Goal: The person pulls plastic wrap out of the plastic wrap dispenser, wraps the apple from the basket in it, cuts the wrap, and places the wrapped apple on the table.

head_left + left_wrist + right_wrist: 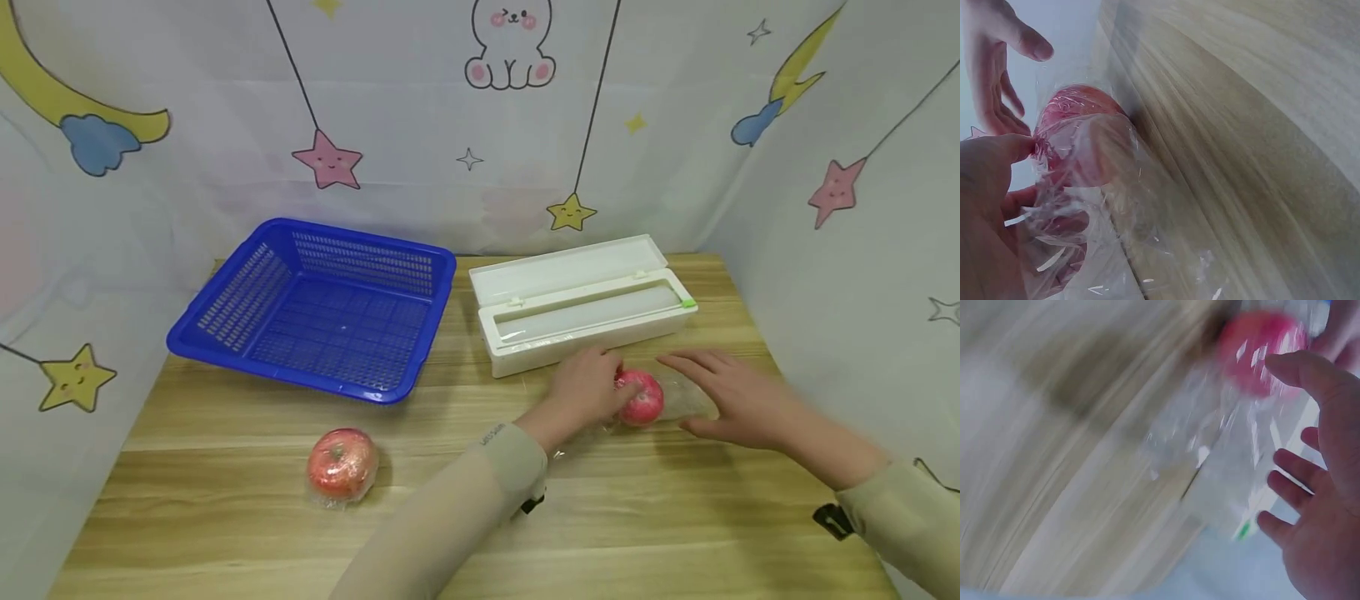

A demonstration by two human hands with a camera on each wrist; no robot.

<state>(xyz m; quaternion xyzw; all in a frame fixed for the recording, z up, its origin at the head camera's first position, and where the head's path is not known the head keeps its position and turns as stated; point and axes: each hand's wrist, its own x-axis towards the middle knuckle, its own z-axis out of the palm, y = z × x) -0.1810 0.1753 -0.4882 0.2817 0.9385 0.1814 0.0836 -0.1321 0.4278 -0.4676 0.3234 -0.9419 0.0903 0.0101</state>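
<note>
A red apple (642, 398) sits on the table, partly covered by clear cling film (1141, 194) that spreads out on both sides of it. At the apple's left side my left hand (588, 387) pinches the film, its thumb against the fruit in the left wrist view. My right hand (738, 400) is just right of the apple, fingers spread and holding nothing. In the right wrist view, loose film (1210, 425) lies beyond the right thumb. A second apple (342, 465), wrapped in film, rests at the left front.
A blue plastic basket (315, 387) stands at the back left. Behind my hands is a white cling film box (592, 337), lid raised, with a roll inside. Patterned cloth walls (405, 108) border the wooden table (225, 533) at the back and sides.
</note>
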